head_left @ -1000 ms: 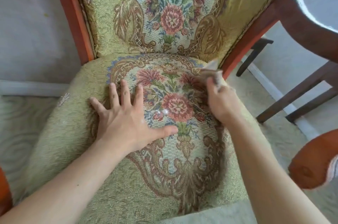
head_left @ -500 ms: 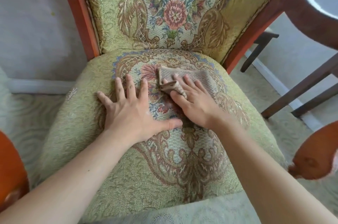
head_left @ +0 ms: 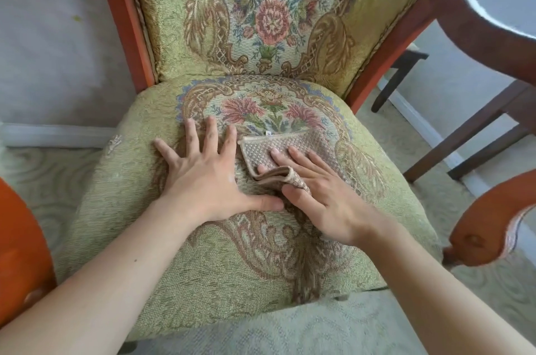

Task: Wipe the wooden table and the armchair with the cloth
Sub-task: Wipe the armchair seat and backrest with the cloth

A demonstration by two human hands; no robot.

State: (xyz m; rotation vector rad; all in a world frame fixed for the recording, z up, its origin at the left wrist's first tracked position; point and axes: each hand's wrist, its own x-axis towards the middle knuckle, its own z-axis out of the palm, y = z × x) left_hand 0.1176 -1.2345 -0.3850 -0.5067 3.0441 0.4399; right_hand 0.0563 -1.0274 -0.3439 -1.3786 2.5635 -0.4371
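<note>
The armchair fills the view, with green-gold floral upholstery and an orange-red wooden frame. A beige woven cloth lies on the middle of the seat, one corner folded over. My right hand lies flat on the cloth, fingers spread over it and thumb under the folded corner. My left hand rests palm down on the seat just left of the cloth, fingers apart, holding nothing. The wooden table is seen only as dark legs at the right.
The chair's armrests stick out at the lower left and the lower right. A dark curved wooden piece crosses the upper right. A grey wall and white baseboard stand behind. Pale patterned carpet covers the floor.
My right hand has carried the cloth from the seat's back right corner to its middle, then slid it slightly toward me. My left hand has stayed planted on the seat.
</note>
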